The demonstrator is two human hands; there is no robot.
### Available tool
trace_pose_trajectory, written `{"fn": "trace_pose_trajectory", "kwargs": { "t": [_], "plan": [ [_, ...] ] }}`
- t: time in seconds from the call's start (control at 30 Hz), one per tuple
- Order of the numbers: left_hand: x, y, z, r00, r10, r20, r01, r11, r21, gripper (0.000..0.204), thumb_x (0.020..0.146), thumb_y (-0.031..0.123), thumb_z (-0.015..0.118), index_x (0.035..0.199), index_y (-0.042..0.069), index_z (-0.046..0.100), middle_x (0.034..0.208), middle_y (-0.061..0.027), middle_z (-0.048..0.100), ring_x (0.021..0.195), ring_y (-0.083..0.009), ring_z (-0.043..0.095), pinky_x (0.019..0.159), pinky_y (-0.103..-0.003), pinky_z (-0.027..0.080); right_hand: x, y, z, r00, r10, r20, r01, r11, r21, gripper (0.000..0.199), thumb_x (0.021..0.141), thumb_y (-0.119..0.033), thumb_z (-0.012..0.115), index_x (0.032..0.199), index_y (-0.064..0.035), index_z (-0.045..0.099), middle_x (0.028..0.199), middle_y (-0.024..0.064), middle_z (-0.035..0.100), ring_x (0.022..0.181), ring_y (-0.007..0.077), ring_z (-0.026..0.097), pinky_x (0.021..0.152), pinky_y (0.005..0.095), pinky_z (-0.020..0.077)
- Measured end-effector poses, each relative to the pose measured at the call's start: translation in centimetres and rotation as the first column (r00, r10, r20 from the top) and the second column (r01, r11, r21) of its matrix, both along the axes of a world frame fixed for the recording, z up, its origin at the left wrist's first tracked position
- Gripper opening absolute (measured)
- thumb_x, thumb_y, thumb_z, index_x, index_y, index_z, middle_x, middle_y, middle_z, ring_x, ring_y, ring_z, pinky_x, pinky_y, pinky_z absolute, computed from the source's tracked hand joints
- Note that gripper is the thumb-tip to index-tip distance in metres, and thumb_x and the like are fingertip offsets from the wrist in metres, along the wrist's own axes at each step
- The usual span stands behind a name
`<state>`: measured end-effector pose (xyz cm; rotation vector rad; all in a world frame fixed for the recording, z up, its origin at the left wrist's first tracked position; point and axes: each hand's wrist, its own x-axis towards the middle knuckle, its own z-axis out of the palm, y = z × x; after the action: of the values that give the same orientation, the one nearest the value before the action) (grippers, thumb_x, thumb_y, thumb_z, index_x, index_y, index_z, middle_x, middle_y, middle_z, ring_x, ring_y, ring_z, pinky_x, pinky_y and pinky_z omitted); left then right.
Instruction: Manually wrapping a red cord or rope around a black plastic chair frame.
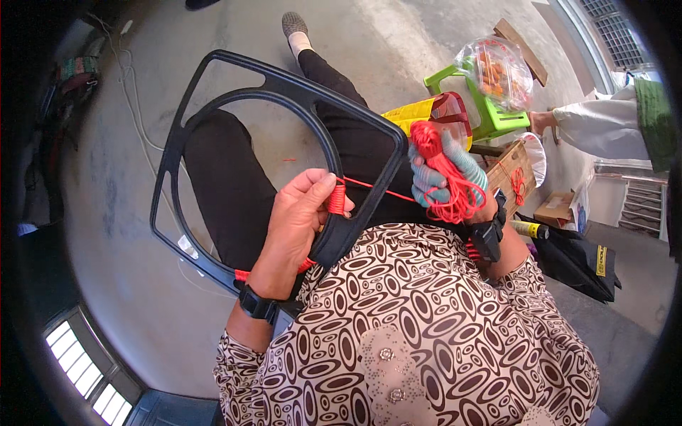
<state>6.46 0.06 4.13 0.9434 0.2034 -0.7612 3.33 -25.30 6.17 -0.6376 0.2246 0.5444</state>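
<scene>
Across my lap lies a black frame (pixel 374 122), roughly four-sided with a round ring inside it. My bare left hand (pixel 304 206) pinches the ring where red cord is wound round it in tight coils (pixel 337 199). A taut strand of the cord runs from there to the right, past the frame's outer bar. My right hand (pixel 455 170), in a grey-blue glove, is closed around a bundle of red cord (pixel 447 181) with loops hanging below. More red cord is wrapped on the ring near my left wrist, partly hidden by the arm.
To the right, a green stool (pixel 491 117) carries a clear plastic bag (pixel 497 71) of orange items. A yellow and red bag (pixel 426 113), a wooden board (pixel 513 174) with red cord and a black bag (pixel 579 263) are nearby. Another person's leg (pixel 600 121) shows at far right.
</scene>
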Motion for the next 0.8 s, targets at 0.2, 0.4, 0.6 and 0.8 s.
{"fn": "trace_pose_trajectory", "kwargs": {
  "t": [0.2, 0.4, 0.6, 0.8],
  "plan": [
    [0.3, 0.4, 0.3, 0.999, 0.042, -0.031, -0.043, 0.998, -0.039, 0.008, 0.089, 0.01, 0.053, 0.09, 0.003, 0.055, 0.075, -0.0114, 0.062, 0.069, -0.0198, 0.062, 0.067, -0.031, 0.051, -0.7, 0.0, -1.6, 0.991, -0.027, -0.13, 0.045, 0.989, 0.138, 0.053, 0.09, -0.05, 0.046, 0.102, 0.0012, 0.05, 0.061, 0.0028, 0.049, 0.046, 0.015, 0.048, 0.054, 0.0307, 0.0464],
    [0.9, -0.4, 0.4, 0.999, -0.001, 0.047, 0.001, 1.0, -0.007, 0.012, 0.09, 0.011, 0.05, 0.086, 0.001, 0.055, 0.077, -0.0108, 0.062, 0.07, -0.0166, 0.06, 0.069, -0.028, 0.048, -1.5, -1.5, -2.9, 0.934, -0.286, -0.212, 0.31, 0.947, 0.086, 0.051, 0.086, -0.048, 0.056, 0.108, -0.0021, 0.051, 0.074, 0.0068, 0.057, 0.064, 0.0214, 0.059, 0.066, 0.0414, 0.0534],
    [0.7, 0.3, -1.4, 0.995, 0.027, 0.1, -0.038, 0.993, 0.109, 0.011, 0.089, 0.015, 0.053, 0.083, 0.005, 0.055, 0.071, -0.0092, 0.06, 0.065, -0.0178, 0.058, 0.065, -0.03, 0.047, -0.8, -0.9, -3.9, 0.836, -0.522, -0.17, 0.54, 0.838, 0.078, 0.047, 0.086, -0.042, 0.058, 0.107, -0.0014, 0.051, 0.081, 0.0095, 0.061, 0.074, 0.0255, 0.062, 0.076, 0.0442, 0.0531],
    [0.4, -1.1, -0.9, 1.0, 0.01, 0.013, -0.01, 0.999, 0.037, 0.008, 0.088, 0.012, 0.057, 0.084, 0.006, 0.055, 0.07, -0.0089, 0.062, 0.063, -0.0179, 0.06, 0.059, -0.029, 0.05, 1.2, -3.3, -2.3, 0.577, -0.806, -0.135, 0.803, 0.59, -0.088, 0.036, 0.089, -0.033, 0.056, 0.113, -0.0077, 0.05, 0.1, 0.0155, 0.059, 0.094, 0.0332, 0.059, 0.086, 0.0523, 0.0479]
  ]
}}
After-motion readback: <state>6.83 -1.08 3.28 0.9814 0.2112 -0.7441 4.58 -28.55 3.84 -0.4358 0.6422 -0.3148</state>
